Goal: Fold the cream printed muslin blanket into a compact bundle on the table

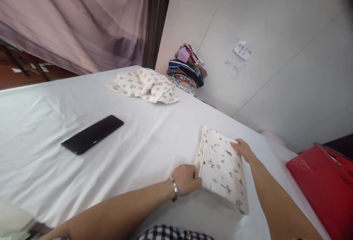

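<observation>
A folded white cloth with small printed figures (222,168) lies on the white sheet (143,140) near the front right. My left hand (186,179), a silver bracelet on its wrist, is curled against the cloth's left edge, its fingers gripping the folded layers. My right hand (242,150) rests on the cloth's far right edge with its fingers bent over the border.
A black phone (92,134) lies flat at the left. A loose patterned cloth (146,85) sits at the back, with a stack of folded colourful clothes (187,69) against the wall behind it. A red basket (325,186) stands at the right. Pink curtains hang at the upper left.
</observation>
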The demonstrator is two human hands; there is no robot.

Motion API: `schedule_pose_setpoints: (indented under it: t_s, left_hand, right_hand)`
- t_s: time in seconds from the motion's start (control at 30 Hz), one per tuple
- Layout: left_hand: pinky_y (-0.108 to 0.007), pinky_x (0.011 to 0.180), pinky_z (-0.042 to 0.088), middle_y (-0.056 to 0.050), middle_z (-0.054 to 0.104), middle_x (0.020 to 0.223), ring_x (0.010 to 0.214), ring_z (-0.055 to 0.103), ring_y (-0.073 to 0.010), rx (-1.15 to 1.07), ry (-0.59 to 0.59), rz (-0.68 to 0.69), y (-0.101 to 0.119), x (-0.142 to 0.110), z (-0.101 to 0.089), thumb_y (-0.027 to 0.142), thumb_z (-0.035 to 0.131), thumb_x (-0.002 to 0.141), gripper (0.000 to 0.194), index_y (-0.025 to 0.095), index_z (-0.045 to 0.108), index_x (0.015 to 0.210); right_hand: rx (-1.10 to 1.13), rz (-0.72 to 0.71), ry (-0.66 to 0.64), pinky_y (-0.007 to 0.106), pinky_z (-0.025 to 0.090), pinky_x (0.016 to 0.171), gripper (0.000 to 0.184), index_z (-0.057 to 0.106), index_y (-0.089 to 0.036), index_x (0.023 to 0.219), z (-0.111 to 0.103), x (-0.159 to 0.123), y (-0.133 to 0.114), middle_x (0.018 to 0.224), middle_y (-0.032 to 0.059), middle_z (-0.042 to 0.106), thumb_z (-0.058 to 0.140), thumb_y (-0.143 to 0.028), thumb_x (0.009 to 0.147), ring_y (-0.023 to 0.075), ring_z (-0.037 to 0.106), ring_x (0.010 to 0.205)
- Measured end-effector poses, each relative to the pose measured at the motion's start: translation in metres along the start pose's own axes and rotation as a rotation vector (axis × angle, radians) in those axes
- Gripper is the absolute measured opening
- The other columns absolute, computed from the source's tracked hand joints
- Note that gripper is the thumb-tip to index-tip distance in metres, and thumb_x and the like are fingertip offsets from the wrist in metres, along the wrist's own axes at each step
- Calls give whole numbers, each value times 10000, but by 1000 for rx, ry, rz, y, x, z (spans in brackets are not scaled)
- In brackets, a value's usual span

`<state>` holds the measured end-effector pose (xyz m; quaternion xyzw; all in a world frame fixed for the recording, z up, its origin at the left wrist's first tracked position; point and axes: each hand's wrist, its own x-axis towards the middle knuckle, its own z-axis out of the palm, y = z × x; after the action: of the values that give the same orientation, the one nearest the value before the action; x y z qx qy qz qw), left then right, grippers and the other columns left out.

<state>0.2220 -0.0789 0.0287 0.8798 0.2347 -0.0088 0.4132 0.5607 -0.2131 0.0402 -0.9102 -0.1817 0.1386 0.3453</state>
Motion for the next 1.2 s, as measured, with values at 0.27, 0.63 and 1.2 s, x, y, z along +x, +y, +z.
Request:
schedule_pose_setpoints:
  t_s: [0.27, 0.63, 1.2]
  left_hand:
    - [-273, 601, 400, -40, 657, 742, 716, 591, -195, 10, -14, -14, 2, -1, -2, 388, 467, 688, 238, 202, 616, 703]
    - [-280, 616, 412, -40, 658, 758, 720, 591, -194, 19, -7, -5, -1, 2, 4, 403, 459, 710, 258, 206, 625, 727]
    - [-306, 663, 448, -76, 671, 826, 785, 612, -230, 47, -39, -10, 1, 2, 1, 414, 448, 720, 297, 197, 642, 782]
  right_hand:
    - [119, 57, 50, 267, 463, 546, 479, 597, -193, 960, 6, 8, 26, 826, 55, 676, 641, -456, 562, 200, 621, 720]
    - [-133, -150, 123, 389, 331, 991, 437, 642, -183, 1016, 5, 11, -12, 1228, 98, 544, 560, -425, 662, 283, 427, 1191]
    - [-622, -531, -105, 474, 40, 1085, 630, 298, -213, 1395, 81, -27, -54, 1483, 57, 175, 212, -566, 881, 213, 97, 1365]
